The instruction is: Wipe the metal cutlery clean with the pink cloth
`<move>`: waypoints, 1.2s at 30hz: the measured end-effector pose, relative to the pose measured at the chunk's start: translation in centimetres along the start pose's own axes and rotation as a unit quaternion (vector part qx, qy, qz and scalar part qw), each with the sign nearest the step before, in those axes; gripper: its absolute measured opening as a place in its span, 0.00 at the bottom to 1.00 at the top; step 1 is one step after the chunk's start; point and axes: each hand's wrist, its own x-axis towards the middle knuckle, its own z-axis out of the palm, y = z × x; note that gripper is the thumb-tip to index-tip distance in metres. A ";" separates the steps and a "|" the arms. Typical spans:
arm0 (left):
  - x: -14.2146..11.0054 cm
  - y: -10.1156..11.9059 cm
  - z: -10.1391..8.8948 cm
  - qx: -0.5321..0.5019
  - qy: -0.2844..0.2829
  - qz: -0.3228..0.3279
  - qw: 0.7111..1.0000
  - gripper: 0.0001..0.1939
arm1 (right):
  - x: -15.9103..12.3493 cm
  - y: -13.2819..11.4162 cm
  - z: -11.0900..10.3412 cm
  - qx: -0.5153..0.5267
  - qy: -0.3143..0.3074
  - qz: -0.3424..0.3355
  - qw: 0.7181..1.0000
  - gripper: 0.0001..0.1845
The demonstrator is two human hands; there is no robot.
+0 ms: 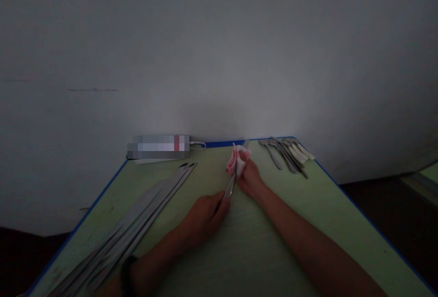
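Observation:
My left hand (210, 212) is closed on the near end of a slim, shiny metal utensil (230, 187). It points away from me, and its far part runs into a pink and white cloth (232, 160), so I cannot tell its kind. My right hand (251, 178) grips the cloth, which is folded and bunched around the utensil. A greyish tip shows just beyond the cloth; whether it belongs to the same utensil is unclear. Both hands are above the middle of the pale green table (212, 265).
Several spoons and similar cutlery (285, 153), some with whitish handles, lie at the back right. Long flat grey strips (137, 215) lie along the left side. A blurred box-like object (157, 146) with a white cord (198, 143) stands at the back left, by the wall (219, 59).

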 end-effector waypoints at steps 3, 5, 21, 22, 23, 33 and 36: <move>0.3 -0.1 0.0 -0.038 0.024 -0.039 0.998 0.17 | -0.1 -0.2 0.1 -0.002 -0.032 0.029 0.999 0.16; 0.5 -0.2 -0.1 -0.075 0.040 -0.056 0.995 0.18 | -0.4 -0.4 0.3 0.013 -0.047 0.062 0.997 0.16; 0.9 -0.2 -0.3 -0.093 0.070 -0.081 0.990 0.19 | -1.3 -0.1 0.7 -0.032 -0.077 0.048 0.995 0.12; 1.0 -0.1 -0.3 -0.082 0.075 -0.084 0.990 0.19 | -1.3 -0.1 0.7 -0.030 -0.067 0.043 0.996 0.13; 1.0 0.0 -0.3 -0.070 0.081 -0.087 0.990 0.19 | -1.3 -0.2 0.8 -0.030 -0.058 0.041 0.997 0.13; 0.9 -0.2 0.0 -0.051 0.124 -0.096 0.986 0.22 | -1.4 1.7 0.0 -0.174 -0.031 0.036 0.984 0.19; 0.9 -0.1 -0.2 -0.058 0.132 -0.107 0.984 0.23 | -1.7 2.1 0.0 -0.197 -0.033 0.029 0.979 0.20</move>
